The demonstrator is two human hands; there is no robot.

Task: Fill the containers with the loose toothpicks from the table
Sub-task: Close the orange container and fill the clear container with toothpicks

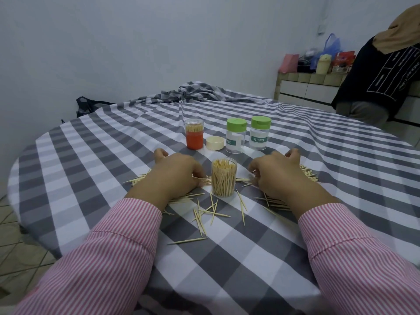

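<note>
Both arms stretched forward in striped sleeves, wrists low. Left hand [176,172] and right hand [276,172] palm-down, fingers curled inward toward each other (fingertips mostly hidden), thumbs lifted outward.

A plain pale blue-white painted wall [118,42] fills the back of the room under dim, even light, and pale square floor tiles [13,253] show at the lower left. The round worktop [95,153] is covered by a grey-and-white checked cloth [227,258] that bunches into folds at its far edge, with a dark bag [88,106] on the floor just beyond it by the wall. At the right stands a low cream tiled counter with white drawer fronts [304,87], cluttered with bags and boxes, and a person in a dark printed top [381,78] sits beside it
</note>
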